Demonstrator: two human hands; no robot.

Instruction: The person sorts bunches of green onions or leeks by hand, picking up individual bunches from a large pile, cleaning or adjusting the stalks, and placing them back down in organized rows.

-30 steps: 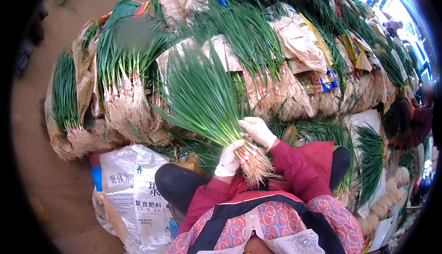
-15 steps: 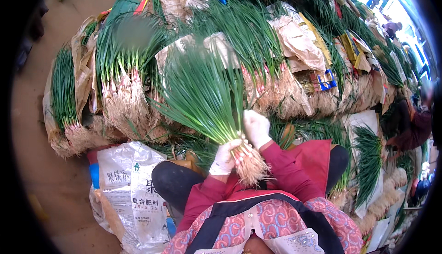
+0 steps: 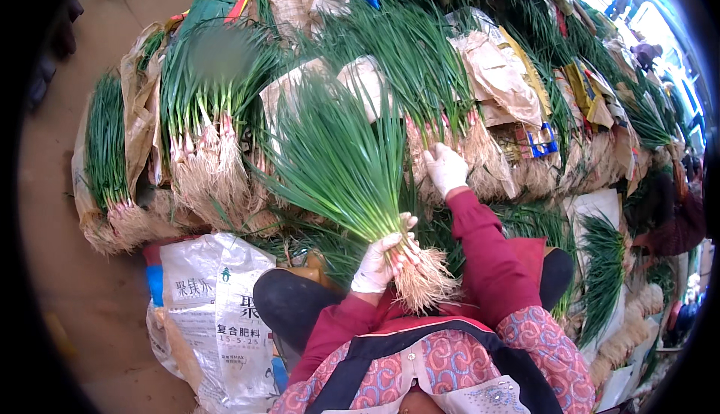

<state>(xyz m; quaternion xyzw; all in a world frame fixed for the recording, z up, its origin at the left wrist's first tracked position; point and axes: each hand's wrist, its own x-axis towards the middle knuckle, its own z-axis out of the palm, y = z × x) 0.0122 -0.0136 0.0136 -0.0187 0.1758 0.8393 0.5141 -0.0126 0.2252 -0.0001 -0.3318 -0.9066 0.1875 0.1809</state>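
My left hand (image 3: 381, 262), in a white glove, grips a bunch of green chives (image 3: 341, 163) just above its pale roots; the leaves fan up and to the left. My right hand (image 3: 444, 168), also gloved, reaches forward with fingers apart and touches the roots of a bundle in the pile (image 3: 480, 155) ahead. Red sleeves cover both forearms.
Stacked bundles of greens (image 3: 202, 129) wrapped in brown paper fill the space ahead and to the right. A white printed sack (image 3: 217, 301) lies at the lower left on the tan floor (image 3: 52, 211). Another person (image 3: 671, 211) sits at the right edge.
My right hand let go of the bunch and moved up and forward to the pile. My left hand still holds the bunch, now slightly lower.
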